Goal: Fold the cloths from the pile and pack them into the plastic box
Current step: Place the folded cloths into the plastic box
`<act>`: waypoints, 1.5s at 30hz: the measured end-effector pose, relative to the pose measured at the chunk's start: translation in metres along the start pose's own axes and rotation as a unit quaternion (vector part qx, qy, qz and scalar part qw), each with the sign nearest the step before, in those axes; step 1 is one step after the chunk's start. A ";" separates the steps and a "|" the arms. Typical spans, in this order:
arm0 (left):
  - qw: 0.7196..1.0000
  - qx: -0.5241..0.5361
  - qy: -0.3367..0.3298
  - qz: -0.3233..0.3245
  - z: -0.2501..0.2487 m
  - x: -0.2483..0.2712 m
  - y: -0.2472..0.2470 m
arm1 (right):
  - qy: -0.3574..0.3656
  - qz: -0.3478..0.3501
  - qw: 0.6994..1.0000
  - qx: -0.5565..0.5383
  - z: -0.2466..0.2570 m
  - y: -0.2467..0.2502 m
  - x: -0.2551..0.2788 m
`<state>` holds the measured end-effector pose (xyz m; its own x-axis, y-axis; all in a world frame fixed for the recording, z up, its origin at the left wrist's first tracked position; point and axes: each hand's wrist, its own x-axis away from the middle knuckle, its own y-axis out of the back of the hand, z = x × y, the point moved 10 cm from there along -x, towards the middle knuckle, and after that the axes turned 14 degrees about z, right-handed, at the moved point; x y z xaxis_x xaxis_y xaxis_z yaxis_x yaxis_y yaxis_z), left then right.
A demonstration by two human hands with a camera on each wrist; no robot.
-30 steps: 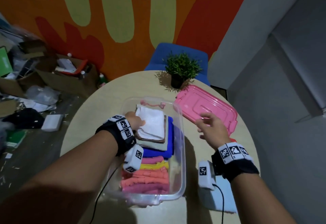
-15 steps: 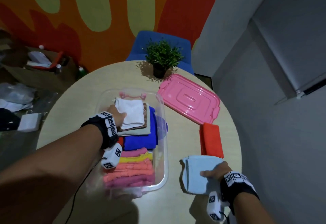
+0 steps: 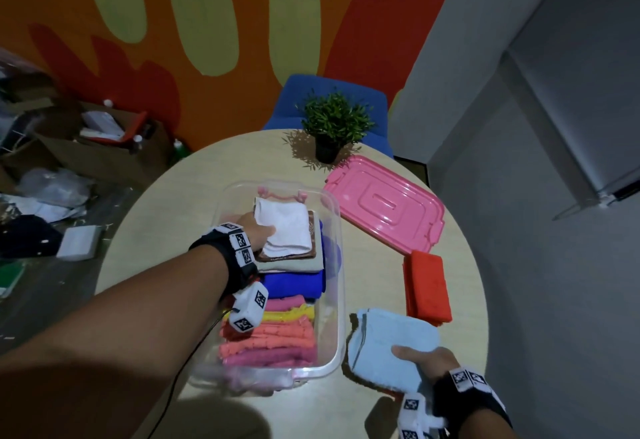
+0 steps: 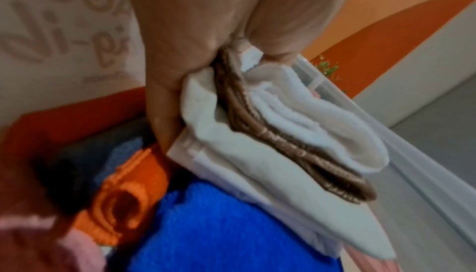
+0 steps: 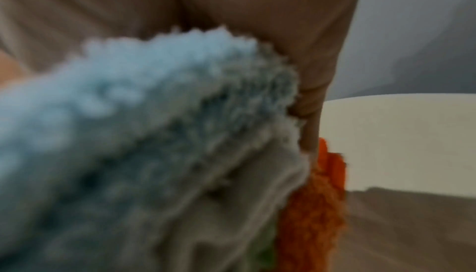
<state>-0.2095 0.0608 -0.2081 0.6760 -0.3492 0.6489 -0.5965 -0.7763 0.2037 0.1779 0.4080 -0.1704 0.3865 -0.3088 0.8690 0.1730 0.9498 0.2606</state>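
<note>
Hands both busy: left hand (image 3: 258,231) grips the white cloth (image 3: 284,231) stack in the box (image 3: 337,265); right hand (image 3: 424,360) grasps the blue cloth (image 3: 388,341) right of it.

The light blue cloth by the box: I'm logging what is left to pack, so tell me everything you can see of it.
The light blue cloth is a fluffy, terry-looking piece, folded into a thick rounded pad with layered edges showing at its left side. It lies outside the clear plastic box, to the box's right, near the table's front edge, just in front of the folded red cloth. The right hand grips its near corner, thumb on top. Whether it is lifted or resting on the table is unclear.
</note>
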 end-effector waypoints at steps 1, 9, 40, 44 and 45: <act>1.000 -0.002 0.009 0.003 0.008 -0.011 0.001 | 0.011 0.004 1.000 -0.015 0.001 -0.001 0.002; 0.990 0.084 -0.056 0.096 -0.073 0.085 -0.037 | 0.193 0.017 0.977 -0.084 0.083 0.026 0.063; 0.795 -0.538 -0.078 0.268 -0.073 0.187 -0.119 | 0.213 -0.126 0.965 0.083 0.186 -0.001 0.086; 0.774 -0.584 -0.062 0.237 -0.088 0.184 -0.130 | 0.097 -0.261 0.950 0.145 0.149 0.055 0.039; 0.781 -0.574 -0.058 0.239 -0.087 0.183 -0.132 | 0.079 -0.273 0.950 0.131 0.140 0.063 0.031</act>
<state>-0.0445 0.1447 -0.0526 0.2529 -0.5517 0.7948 -0.7420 0.4166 0.5253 0.0743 0.4648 -0.0679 0.4388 -0.7427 0.5058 0.1630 0.6194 0.7680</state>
